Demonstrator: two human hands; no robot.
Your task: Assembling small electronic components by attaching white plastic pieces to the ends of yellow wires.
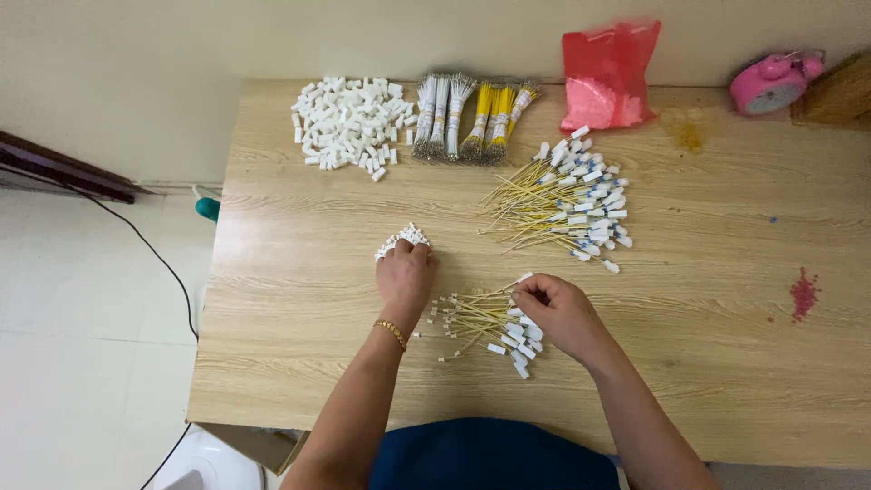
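Head view: a small cluster of white plastic connectors (pixel 404 240) is covered by the left hand (pixel 405 275), whose fingers are curled down over it on the wooden desk (pixel 299 354); whether any piece is actually pinched cannot be told. The right hand (pixel 560 311) is closed on the top end of a small bundle of yellow wires (pixel 485 324) with white ends, lying just in front of the person, between the two hands. One wire appears to be nipped between thumb and forefinger near its white tip.

The wires are judged to be very light, thin and springy; they bend easily and tangle with their neighbours, so a hold close to the white end is likely to be the surest. The connectors are judged to be hard, smooth and light, easily scattered, best taken by their flat sides.

Farther back are seen a larger heap of finished yellow wires (pixel 564 201), a pile of white connectors (pixel 349 122), tied wire bunches (pixel 470 116), a red plastic bag (pixel 606 74) and a pink alarm clock (pixel 774 83).
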